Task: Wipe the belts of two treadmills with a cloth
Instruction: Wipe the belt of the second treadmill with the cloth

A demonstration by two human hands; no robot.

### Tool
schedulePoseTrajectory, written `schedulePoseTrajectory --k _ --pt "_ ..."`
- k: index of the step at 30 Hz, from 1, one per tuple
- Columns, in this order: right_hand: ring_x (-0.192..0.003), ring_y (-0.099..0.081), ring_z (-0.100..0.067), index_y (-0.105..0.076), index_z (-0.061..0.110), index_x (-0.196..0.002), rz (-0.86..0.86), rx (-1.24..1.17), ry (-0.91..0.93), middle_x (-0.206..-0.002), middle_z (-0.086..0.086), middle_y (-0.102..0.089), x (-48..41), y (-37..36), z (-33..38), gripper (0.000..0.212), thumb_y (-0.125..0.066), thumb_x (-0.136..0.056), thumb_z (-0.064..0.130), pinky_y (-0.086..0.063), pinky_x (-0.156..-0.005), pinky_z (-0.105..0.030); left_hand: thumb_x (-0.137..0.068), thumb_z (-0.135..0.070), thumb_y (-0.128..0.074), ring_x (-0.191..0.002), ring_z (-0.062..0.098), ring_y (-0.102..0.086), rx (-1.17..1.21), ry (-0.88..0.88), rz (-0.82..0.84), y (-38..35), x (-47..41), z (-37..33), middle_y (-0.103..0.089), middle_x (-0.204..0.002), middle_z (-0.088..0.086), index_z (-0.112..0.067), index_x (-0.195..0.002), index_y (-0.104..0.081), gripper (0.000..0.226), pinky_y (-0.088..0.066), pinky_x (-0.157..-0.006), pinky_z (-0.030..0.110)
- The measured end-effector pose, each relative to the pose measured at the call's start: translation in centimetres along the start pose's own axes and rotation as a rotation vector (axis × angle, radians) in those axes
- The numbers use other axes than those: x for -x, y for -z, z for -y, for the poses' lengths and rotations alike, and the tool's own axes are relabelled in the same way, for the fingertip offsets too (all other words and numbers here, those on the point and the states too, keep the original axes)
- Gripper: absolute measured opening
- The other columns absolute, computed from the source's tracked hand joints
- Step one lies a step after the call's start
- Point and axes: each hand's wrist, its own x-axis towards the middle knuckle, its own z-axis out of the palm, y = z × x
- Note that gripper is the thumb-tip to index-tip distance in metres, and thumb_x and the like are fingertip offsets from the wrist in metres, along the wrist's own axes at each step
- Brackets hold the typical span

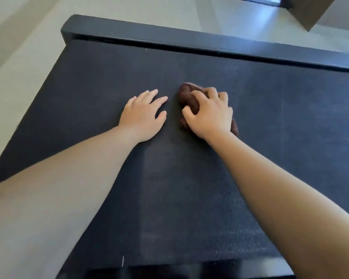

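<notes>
A dark textured treadmill belt [270, 127] fills most of the view. My right hand [210, 113] grips a bunched brown cloth [187, 97] against the belt near its middle, fingers curled over the cloth. My left hand [143, 115] rests flat on the belt just left of the cloth, fingers straight and slightly spread, holding nothing. A small gap separates the two hands.
A black side rail [189, 40] runs along the far edge of the belt, and a glossy black rail [189, 270] borders the near edge. Pale floor [18, 47] lies to the left and beyond. A dark angled object [308, 11] stands at the top right.
</notes>
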Motion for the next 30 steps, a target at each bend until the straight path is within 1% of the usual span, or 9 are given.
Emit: schedulePoseTrajectory --k 6,9,11,13,17,21,24,26,30 --pt "-0.118 -0.035 -0.028 -0.056 0.035 -0.118 -0.008 -0.037 0.089 -0.129 0.004 -0.047 10.2 1.4 3.5 0.046 -0.041 -0.079 0.054 -0.037 -0.083 -0.044 -0.096 -0.039 -0.038 -0.143 0.017 -0.017 -0.017 -0.115 0.075 2.9 6.4 3.3 -0.023 -0.155 -0.002 -0.031 -0.143 -0.035 0.047 -0.015 -0.115 0.042" --pt "-0.118 -0.035 -0.026 -0.058 0.036 -0.118 0.007 -0.031 0.168 -0.129 0.006 -0.048 12.0 1.5 4.4 0.047 -0.040 -0.079 0.056 -0.038 -0.081 -0.043 -0.094 -0.037 -0.044 -0.137 0.019 -0.030 -0.016 -0.148 0.043 4.3 7.5 4.8 -0.036 -0.148 -0.001 -0.028 -0.137 -0.045 0.044 -0.026 -0.109 0.041" --pt "-0.117 -0.036 -0.025 -0.060 0.037 -0.117 -0.002 -0.060 0.159 -0.127 0.007 -0.050 11.5 1.6 4.7 0.046 -0.043 -0.078 0.055 -0.038 -0.081 -0.042 -0.091 -0.033 -0.051 -0.126 0.022 -0.042 0.003 -0.178 0.011 5.0 7.8 5.9 -0.046 -0.137 -0.001 -0.024 -0.130 -0.054 0.040 -0.035 -0.099 0.039" --pt "-0.116 -0.038 -0.025 -0.062 0.036 -0.115 -0.030 -0.091 0.164 -0.125 0.008 -0.052 10.5 1.4 5.0 0.045 -0.046 -0.078 0.053 -0.039 -0.080 -0.040 -0.088 -0.030 -0.056 -0.118 0.022 -0.047 0.014 -0.214 -0.016 5.2 7.6 7.3 -0.051 -0.130 -0.001 -0.023 -0.125 -0.058 0.037 -0.038 -0.095 0.038" --pt "-0.115 -0.040 -0.025 -0.062 0.038 -0.115 -0.046 -0.115 0.219 -0.123 0.009 -0.053 6.4 0.1 5.7 0.044 -0.046 -0.077 0.053 -0.041 -0.080 -0.039 -0.088 -0.037 -0.057 -0.133 0.018 -0.035 0.039 -0.230 0.002 4.8 5.9 9.5 -0.042 -0.143 -0.003 -0.028 -0.132 -0.052 0.046 -0.025 -0.107 0.036" --pt "-0.114 -0.040 -0.024 -0.060 0.039 -0.115 -0.058 -0.104 0.196 -0.123 0.009 -0.052 0.1 -1.8 6.4 0.045 -0.042 -0.077 0.055 -0.045 -0.080 -0.042 -0.086 -0.051 -0.045 -0.137 0.016 -0.028 0.002 -0.247 0.054 4.5 2.4 10.2 -0.035 -0.148 -0.005 -0.039 -0.135 -0.045 0.050 -0.018 -0.113 0.040" --pt "-0.115 -0.038 -0.024 -0.059 0.040 -0.117 -0.090 -0.073 0.116 -0.124 0.008 -0.050 -4.2 -3.4 6.6 0.048 -0.039 -0.077 0.058 -0.045 -0.081 -0.043 -0.089 -0.051 -0.043 -0.140 0.011 -0.020 -0.008 -0.170 0.057 4.1 -0.3 11.0 -0.029 -0.150 -0.010 -0.045 -0.136 -0.040 0.047 -0.009 -0.115 0.045" --pt "-0.115 -0.038 -0.025 -0.058 0.039 -0.118 -0.092 -0.058 0.094 -0.125 0.006 -0.049 -7.0 -4.1 6.4 0.049 -0.039 -0.078 0.058 -0.043 -0.081 -0.043 -0.089 -0.049 -0.043 -0.140 0.009 -0.020 -0.011 -0.098 0.011 3.6 -1.3 11.4 -0.028 -0.150 -0.012 -0.044 -0.137 -0.038 0.049 -0.008 -0.115 0.044" --pt "-0.115 -0.037 -0.028 -0.056 0.038 -0.120 -0.055 -0.050 0.070 -0.126 0.002 -0.048 -12.4 -4.9 6.1 0.047 -0.041 -0.080 0.057 -0.037 -0.080 -0.043 -0.088 -0.050 -0.042 -0.139 0.007 -0.020 -0.017 -0.085 0.001 3.4 -1.2 11.4 -0.028 -0.150 -0.014 -0.043 -0.137 -0.037 0.050 -0.009 -0.116 0.042"
